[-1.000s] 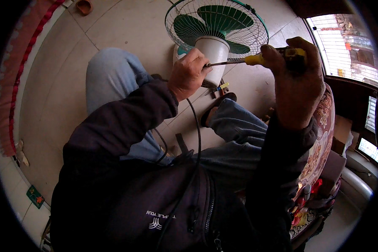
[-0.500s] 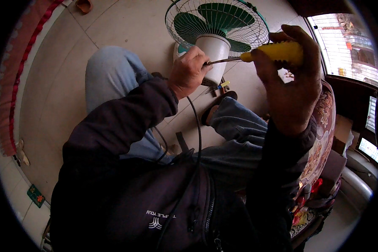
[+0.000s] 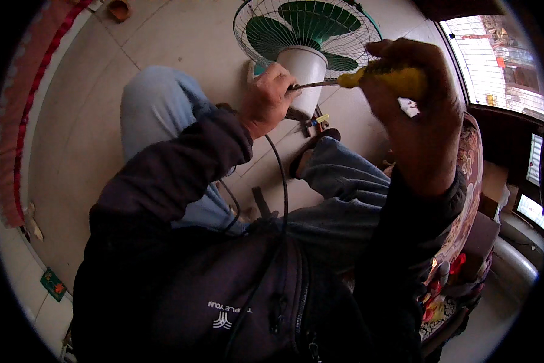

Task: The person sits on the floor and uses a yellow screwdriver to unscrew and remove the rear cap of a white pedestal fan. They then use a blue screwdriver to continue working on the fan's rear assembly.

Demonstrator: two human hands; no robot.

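Observation:
My right hand is closed round the yellow handle of a screwdriver. Its thin metal shaft points left, and the tip meets the fingertips of my left hand. Those left fingers are pinched on a small dark piece that they mostly hide; I cannot make out its kind. A black cord hangs in a loop from beneath the left hand down to my lap. Just beyond both hands, a fan with green blades, a wire cage and a white housing is on the tiled floor.
A small yellow-handled tool lies on the floor beside my sandal. To the right are a patterned cushioned seat and a bright barred window. A red-edged pink curtain hangs at the left.
The screwdriver and both hands have shifted slightly left. My right hand has turned a little on the handle; the tip still meets the left fingertips.

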